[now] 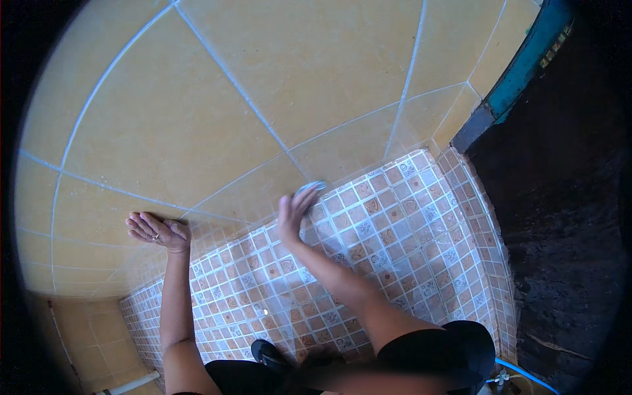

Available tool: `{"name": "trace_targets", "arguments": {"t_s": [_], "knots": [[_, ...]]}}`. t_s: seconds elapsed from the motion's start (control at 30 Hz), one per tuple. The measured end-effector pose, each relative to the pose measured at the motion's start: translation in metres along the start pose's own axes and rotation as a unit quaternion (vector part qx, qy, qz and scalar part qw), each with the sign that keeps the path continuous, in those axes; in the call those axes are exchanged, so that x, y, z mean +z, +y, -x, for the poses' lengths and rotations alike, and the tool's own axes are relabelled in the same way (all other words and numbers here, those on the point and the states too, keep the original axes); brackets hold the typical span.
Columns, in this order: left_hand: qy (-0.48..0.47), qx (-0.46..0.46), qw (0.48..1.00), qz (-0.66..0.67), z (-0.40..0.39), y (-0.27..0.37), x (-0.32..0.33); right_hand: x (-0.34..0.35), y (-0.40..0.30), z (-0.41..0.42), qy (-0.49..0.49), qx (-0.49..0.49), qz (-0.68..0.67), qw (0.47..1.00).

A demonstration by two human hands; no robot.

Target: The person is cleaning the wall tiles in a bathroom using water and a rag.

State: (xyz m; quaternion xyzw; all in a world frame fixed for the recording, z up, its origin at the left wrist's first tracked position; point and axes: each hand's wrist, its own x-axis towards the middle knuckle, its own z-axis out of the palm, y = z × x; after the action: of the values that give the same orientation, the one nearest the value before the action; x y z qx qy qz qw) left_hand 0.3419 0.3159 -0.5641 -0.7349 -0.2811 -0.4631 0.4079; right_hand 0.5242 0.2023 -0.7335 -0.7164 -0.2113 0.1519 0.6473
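Note:
My left hand (160, 233) rests against the yellow tiled wall (197, 118) at the left, fingers extended. It wears a ring and holds nothing. My right hand (295, 213) is low on the same wall, just above the patterned tile floor (365, 237). Under its fingers is a small pale blue-white pad or cloth (314, 186), pressed to the wall. Motion blur and the fingers hide most of that piece, so its exact kind is unclear.
A black sandal (269, 353) is on the floor below me. At right, a tiled ledge (486, 247) borders dark ground (563, 237), with a teal post or frame (513, 64) above. A blue hose (526, 374) is at lower right and a white pipe (133, 382) at lower left.

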Motion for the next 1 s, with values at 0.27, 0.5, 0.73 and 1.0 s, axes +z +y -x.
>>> {"name": "trace_targets", "arguments": {"t_s": [0.27,0.5,0.73,1.0], "knots": [[-0.01,0.01,1.0,-0.006,0.003,-0.005,-0.006,-0.11,-0.035,-0.153,0.22,-0.238,0.088,0.942],[0.012,0.015,1.0,0.009,0.006,-0.012,-0.009,-0.07,-0.108,-0.117,0.23,-0.238,0.072,0.941],[0.009,0.003,0.999,0.044,0.006,0.004,0.006,0.024,-0.06,0.015,-0.066,-0.491,0.221,0.84],[-0.055,0.038,0.996,0.051,0.006,-0.015,-0.016,-0.081,-0.195,-0.111,0.209,-0.384,0.145,0.887]]}}
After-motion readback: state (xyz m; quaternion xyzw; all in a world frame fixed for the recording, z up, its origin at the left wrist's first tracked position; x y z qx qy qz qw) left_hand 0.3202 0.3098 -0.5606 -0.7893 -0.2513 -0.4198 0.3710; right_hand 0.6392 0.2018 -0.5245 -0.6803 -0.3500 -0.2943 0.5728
